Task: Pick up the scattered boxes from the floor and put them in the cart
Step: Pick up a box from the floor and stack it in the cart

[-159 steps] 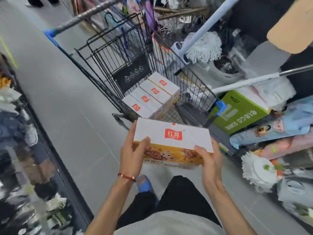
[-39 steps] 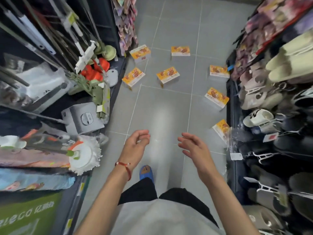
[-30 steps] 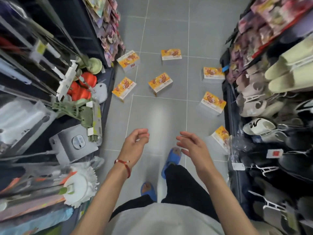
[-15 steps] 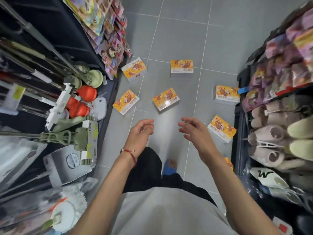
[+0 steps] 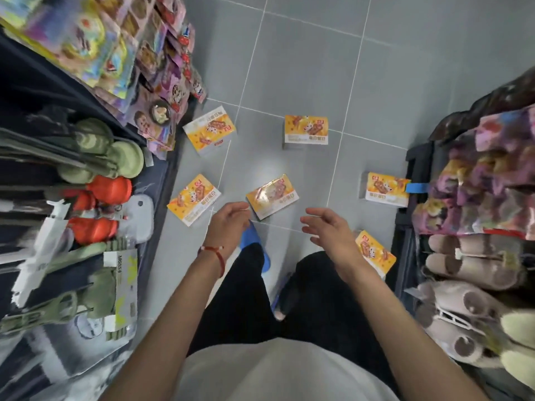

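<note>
The left hand (image 5: 228,224) and right hand (image 5: 327,230) hover empty, fingers loosely spread, just short of the middle box (image 5: 272,195) on the floor (image 5: 289,68). Five more boxes (image 5: 306,130) lie around it. No cart shows, and at least six pickups seem left.

Glossy film over the cardboard middle box (image 5: 272,195) catches a glare, the grey floor tiles (image 5: 295,68) look smooth and faintly shiny, and the slippers (image 5: 474,256) look plush cloth.

Six yellow-orange boxes (image 5: 306,131) lying flat, askew, scattered on grey floor (image 5: 289,68) (middle one glare-washed).
</note>
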